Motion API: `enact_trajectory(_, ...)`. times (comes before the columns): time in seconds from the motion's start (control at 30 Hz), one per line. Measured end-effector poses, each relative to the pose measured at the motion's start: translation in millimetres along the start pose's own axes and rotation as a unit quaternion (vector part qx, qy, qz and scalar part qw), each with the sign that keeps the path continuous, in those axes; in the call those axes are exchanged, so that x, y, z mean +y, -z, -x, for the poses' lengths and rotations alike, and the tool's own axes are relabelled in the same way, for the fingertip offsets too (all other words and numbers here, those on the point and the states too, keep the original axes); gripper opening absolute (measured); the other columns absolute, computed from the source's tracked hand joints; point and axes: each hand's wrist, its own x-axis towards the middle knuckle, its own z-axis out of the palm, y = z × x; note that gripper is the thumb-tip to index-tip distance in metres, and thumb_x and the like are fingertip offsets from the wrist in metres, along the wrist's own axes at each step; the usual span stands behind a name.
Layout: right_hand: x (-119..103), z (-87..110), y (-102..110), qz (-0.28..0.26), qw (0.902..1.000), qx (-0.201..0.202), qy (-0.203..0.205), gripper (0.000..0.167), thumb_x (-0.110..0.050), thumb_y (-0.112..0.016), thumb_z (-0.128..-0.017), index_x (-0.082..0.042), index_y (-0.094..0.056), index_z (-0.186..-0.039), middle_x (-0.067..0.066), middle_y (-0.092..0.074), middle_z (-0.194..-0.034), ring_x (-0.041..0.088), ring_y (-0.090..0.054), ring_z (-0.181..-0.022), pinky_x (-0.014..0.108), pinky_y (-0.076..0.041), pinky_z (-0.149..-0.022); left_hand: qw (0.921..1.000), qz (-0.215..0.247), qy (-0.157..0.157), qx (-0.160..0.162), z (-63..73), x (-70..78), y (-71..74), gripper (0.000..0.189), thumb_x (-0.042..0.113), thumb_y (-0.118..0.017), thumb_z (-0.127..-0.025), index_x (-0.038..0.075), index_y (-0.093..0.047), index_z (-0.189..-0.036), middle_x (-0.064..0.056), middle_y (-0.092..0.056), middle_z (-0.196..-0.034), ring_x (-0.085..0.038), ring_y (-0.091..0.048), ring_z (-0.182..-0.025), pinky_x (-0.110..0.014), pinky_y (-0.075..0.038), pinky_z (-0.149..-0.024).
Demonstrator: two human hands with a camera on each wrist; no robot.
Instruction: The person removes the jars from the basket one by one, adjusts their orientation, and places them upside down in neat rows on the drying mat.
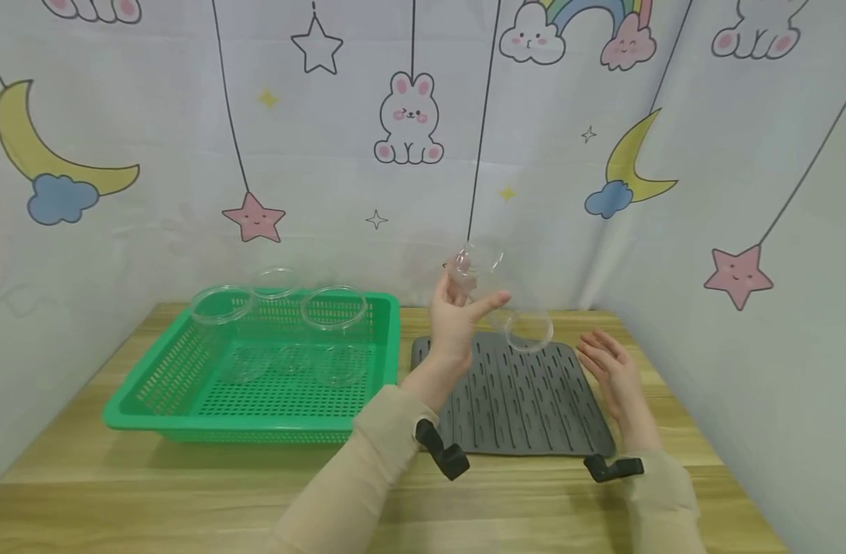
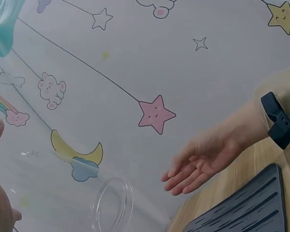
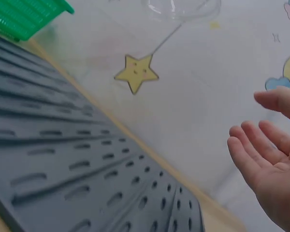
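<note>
My left hand (image 1: 457, 315) holds a clear, see-through cup (image 1: 523, 319), tilted in the air above the far part of a grey ridged drying mat (image 1: 513, 400). In the left wrist view a round end of the cup (image 2: 112, 205) points toward my right hand (image 2: 208, 157). The lower part of the cup (image 3: 183, 10) also shows at the top of the right wrist view. My right hand (image 1: 617, 377) hovers by the mat's right edge, fingers relaxed and loosely bent, holding nothing. It is apart from the cup.
Left of the mat stands a green plastic basket (image 1: 250, 425) with slotted walls. Inside are three clear cups (image 1: 333, 308), their rims near or above the basket's edge. Everything rests on a wooden table (image 1: 208, 492). A printed curtain (image 1: 340, 169) hangs behind and at the sides.
</note>
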Motion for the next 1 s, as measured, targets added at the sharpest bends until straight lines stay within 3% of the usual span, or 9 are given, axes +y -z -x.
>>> enact_trajectory(0.17, 9.6, 2.1, 20.5, 0.022, 0.9991, 0.023, -0.027, 0.029, -0.001, -0.049, -0.100, -0.017, -0.046, -0.125, -0.018, -0.065, -0.106, -0.003, -0.065, -0.098, 0.014, -0.051, -0.090, 0.9995, -0.014, -0.016, -0.024, -3.6, -10.7, -6.7, 0.093, -0.003, -0.082, -0.073, 0.028, -0.039, -0.149, 0.007, -0.044, -0.151, -0.016, -0.036, -0.144, -0.044, -0.025, -0.120)
enact_trajectory(0.23, 13.2, 3.4, 26.8, 0.035, 0.9981, 0.036, -0.036, 0.040, -0.001, -0.051, -0.100, -0.011, -0.042, -0.137, -0.020, -0.064, -0.105, -0.004, -0.065, -0.097, 0.013, -0.051, -0.090, 0.9992, -0.023, -0.016, -0.030, -3.7, -14.8, -10.2, 0.093, -0.002, -0.083, -0.073, 0.031, -0.040, -0.148, 0.009, -0.044, -0.151, -0.015, -0.036, -0.143, -0.042, -0.028, -0.119)
enact_trajectory(0.33, 18.0, 5.9, 34.2, 0.058, 0.9955, 0.050, -0.055, 0.060, -0.003, -0.051, -0.100, 0.003, -0.023, -0.152, -0.023, -0.062, -0.103, -0.008, -0.063, -0.096, 0.010, -0.050, -0.090, 0.9987, -0.030, -0.014, -0.038, -2.5, -19.6, -16.4, 0.093, -0.003, -0.083, -0.072, 0.031, -0.040, -0.148, 0.007, -0.044, -0.151, -0.016, -0.038, -0.142, -0.041, -0.033, -0.117)
enact_trajectory(0.43, 22.8, 7.4, 40.4, 0.068, 0.9930, 0.056, -0.078, 0.067, -0.003, -0.050, -0.100, 0.011, -0.010, -0.152, -0.027, -0.061, -0.100, -0.010, -0.062, -0.095, 0.008, -0.048, -0.089, 0.9978, -0.046, -0.014, -0.045, 0.2, -23.5, -22.4, 0.094, -0.003, -0.083, -0.071, 0.030, -0.040, -0.148, 0.004, -0.045, -0.151, -0.019, -0.041, -0.140, -0.040, -0.038, -0.114)
enact_trajectory(0.63, 33.4, 10.0, 48.1, 0.052, 0.9908, 0.060, -0.110, 0.065, 0.002, -0.048, -0.099, 0.010, -0.010, -0.151, -0.027, -0.063, -0.095, -0.011, -0.062, -0.093, 0.008, -0.049, -0.087, 0.9926, -0.100, -0.023, -0.064, 2.4, -34.7, -31.9, 0.095, 0.001, -0.085, -0.071, 0.026, -0.039, -0.150, 0.002, -0.045, -0.151, -0.019, -0.042, -0.140, -0.038, -0.034, -0.116)
enact_trajectory(0.83, 42.5, 11.0, 52.4, 0.048, 0.9913, 0.049, -0.112, 0.062, 0.009, -0.044, -0.098, 0.013, -0.009, -0.149, -0.026, -0.066, -0.093, -0.010, -0.063, -0.092, 0.009, -0.050, -0.086, 0.9890, -0.126, -0.028, -0.072, -3.1, -48.5, -34.9, 0.094, 0.003, -0.085, -0.071, 0.025, -0.039, -0.150, 0.000, -0.046, -0.150, -0.017, -0.042, -0.139, -0.036, -0.036, -0.115)
enact_trajectory(1.0, 47.6, 11.5, 52.6, 0.104, 0.9878, 0.049, -0.105, 0.059, 0.007, -0.048, -0.097, 0.014, -0.018, -0.148, -0.025, -0.064, -0.099, -0.014, -0.061, -0.093, 0.007, -0.049, -0.086, 0.9865, -0.141, -0.023, -0.081, -11.1, -57.6, -34.1, 0.095, 0.003, -0.085, -0.071, 0.025, -0.038, -0.150, 0.001, -0.045, -0.152, -0.017, -0.041, -0.140, -0.035, -0.036, -0.115)
